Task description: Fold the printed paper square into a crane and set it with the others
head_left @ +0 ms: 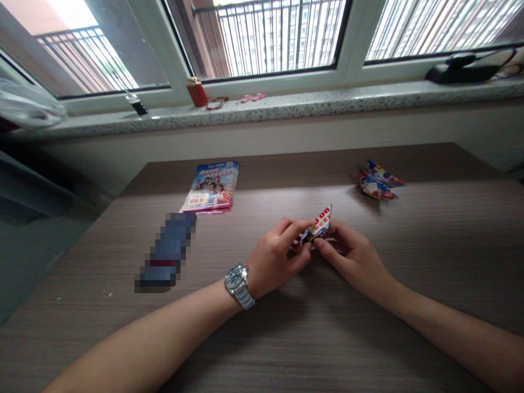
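Between my two hands, just above the table, is a small piece of folded printed paper (321, 222) with red lettering on a pale, pointed flap. My left hand (276, 254), with a metal watch (237, 278) on the wrist, pinches its left side. On the other side, my right hand (354, 259) grips it between thumb and fingers. The paper's lower part is partly hidden by my fingertips. Farther back on the right lies another folded paper piece (376, 183), colourful, with several pointed flaps.
A stack of printed leaflets (213, 188) lies at the table's back left. Nearer me is a dark pixelated object (167, 251). The granite sill (295, 106) behind the wooden table (262, 349) carries a red container (197, 94), pink items (252, 98) and a black device (462, 71).
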Demonstrator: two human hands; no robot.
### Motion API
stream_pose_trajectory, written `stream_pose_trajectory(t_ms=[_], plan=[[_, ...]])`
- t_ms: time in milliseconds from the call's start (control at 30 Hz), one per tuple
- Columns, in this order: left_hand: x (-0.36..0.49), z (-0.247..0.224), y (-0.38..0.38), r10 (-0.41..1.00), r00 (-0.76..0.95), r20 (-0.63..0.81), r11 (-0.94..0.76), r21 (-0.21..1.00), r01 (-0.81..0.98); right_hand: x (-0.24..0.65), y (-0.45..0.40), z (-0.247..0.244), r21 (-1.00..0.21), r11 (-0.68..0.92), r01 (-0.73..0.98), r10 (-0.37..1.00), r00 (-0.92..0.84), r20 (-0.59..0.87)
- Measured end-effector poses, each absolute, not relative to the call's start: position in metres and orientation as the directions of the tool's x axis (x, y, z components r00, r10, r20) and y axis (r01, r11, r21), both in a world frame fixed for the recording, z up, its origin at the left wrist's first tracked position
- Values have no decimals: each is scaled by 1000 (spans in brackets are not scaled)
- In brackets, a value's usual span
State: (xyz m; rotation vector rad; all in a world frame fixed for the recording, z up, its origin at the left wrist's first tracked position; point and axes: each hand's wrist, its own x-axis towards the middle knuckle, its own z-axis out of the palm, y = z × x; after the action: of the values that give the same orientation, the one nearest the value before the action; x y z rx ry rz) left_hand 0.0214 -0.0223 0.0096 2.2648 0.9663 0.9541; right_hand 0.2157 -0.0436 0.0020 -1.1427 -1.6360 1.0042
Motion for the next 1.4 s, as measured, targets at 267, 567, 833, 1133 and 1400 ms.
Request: stream_pose_trajectory(t_ms=[267,567,833,1133,1400], plan=[[22,14,-24,746,522,413,-654,600,461,215,-45,1,-906,290,307,947,-225,227],[20,13,-23,760,494,422,-639,624,451,214,-46,4,-893,303,334,945,-229,235],[18,13,-22,761,473,443,-632,671,389,215,-46,7,-865,347,362,935,-207,288],[18,12,-22,744,462,482,-658,648,384,216,-47,6,-854,402,329,912,-222,344],[19,10,-20,711,473,520,-699,598,392,216,-48,3,-857,438,273,891,-260,373]])
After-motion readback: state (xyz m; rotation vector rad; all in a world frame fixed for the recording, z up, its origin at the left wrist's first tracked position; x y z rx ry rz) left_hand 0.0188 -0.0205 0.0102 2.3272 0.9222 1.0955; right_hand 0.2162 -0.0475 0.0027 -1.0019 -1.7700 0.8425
